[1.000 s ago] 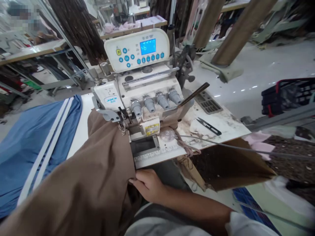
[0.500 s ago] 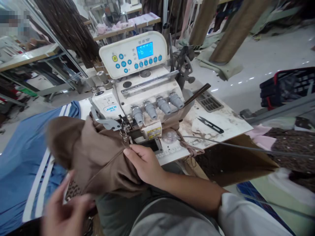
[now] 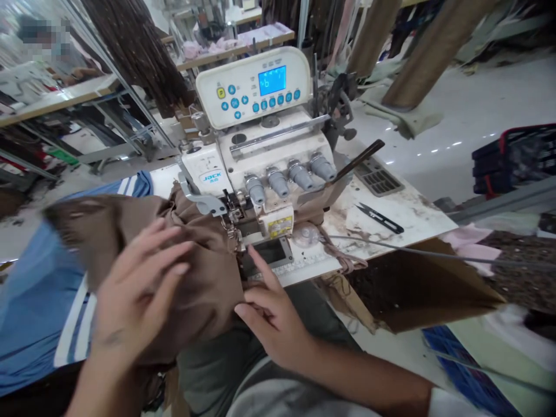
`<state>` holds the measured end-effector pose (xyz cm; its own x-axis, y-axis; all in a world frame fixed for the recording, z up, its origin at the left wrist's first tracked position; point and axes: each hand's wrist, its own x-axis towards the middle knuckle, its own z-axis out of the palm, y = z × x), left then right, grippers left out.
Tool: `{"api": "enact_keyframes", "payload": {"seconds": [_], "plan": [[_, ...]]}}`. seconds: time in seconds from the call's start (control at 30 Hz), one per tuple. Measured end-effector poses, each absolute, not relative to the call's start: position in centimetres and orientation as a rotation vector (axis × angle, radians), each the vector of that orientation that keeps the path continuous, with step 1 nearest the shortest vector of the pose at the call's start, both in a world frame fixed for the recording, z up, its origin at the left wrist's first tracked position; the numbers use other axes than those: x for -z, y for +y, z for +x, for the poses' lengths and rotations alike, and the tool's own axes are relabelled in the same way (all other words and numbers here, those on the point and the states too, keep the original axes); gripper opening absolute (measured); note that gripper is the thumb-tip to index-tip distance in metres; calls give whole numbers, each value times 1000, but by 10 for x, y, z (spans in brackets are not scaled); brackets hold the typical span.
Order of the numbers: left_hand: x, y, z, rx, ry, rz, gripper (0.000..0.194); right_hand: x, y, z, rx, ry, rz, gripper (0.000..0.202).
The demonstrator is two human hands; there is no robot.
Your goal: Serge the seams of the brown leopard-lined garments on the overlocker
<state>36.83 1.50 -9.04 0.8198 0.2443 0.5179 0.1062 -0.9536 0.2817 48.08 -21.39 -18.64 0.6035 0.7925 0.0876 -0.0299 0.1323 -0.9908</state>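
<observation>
Brown fabric [image 3: 212, 284] lies bunched at the needle end of a white overlock sewing machine [image 3: 278, 136], with one edge under the presser foot [image 3: 232, 234]. My left hand [image 3: 134, 284] is over the fabric's left part, its fingers apart and nothing held in them. At the fabric's right edge, my right hand [image 3: 275, 318] pinches the cloth between thumb and bent fingers. Its index finger stretches toward the plate beside the foot. Folds hide the underside of the fabric.
Blue cloth with white stripes [image 3: 26, 295] lies at the left. Black thread snips [image 3: 380, 218] rest on the machine table [image 3: 417, 217]. A cardboard box [image 3: 417, 289] with dark cloth stands below at the right. A person [image 3: 61, 52] sits at the far left back.
My left hand has risen from the lower left onto the fabric and spread its fingers. My right hand has shifted down and right, its index finger now extended. The fabric lies more spread to the left.
</observation>
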Motion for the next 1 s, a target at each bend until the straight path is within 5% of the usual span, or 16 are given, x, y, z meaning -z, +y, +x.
{"api": "enact_keyframes", "payload": {"seconds": [0.17, 0.4, 0.67, 0.87, 1.0], "plan": [[125, -16, 414, -886, -2, 2783, 21, 206, -204, 492, -860, -826, -1200, 18], [132, -18, 419, -963, 9, 2860, 16, 215, -197, 522, -703, -1067, -1351, 52], [133, -29, 415, -977, -173, 3024, 50, 230, -196, 517, -558, -1109, -1342, 53], [143, -32, 384, -743, 117, 3001, 48, 237, -196, 516, -454, -1179, -1382, 55], [206, -45, 317, -1362, 1032, 2272, 28, 242, -197, 513, -405, -1231, -1384, 59]]}}
